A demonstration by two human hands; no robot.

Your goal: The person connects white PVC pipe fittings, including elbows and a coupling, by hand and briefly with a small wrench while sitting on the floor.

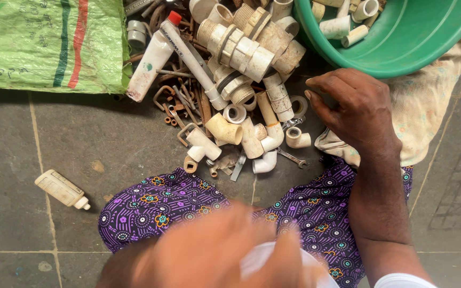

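My right hand [356, 109] hovers over the floor beside a heap of white plastic pipe fittings [246, 80], fingers curled inward, nothing visibly in it. A small white elbow fitting [297, 138] lies just left of it. My left hand [214, 253] is close to the camera and blurred, wrapped around a white plastic piece [265, 256] whose shape I cannot make out. Purple patterned fabric [188, 205] covers my legs below the heap.
A green plastic basin [417, 48] holding several white fittings stands at top right on a pale cloth [428, 106]. A green woven sack [49, 42] lies top left. A white tube [150, 61] with a red cap, rusty metal clips [180, 106] and a small bottle [62, 189] lie on grey floor tiles.
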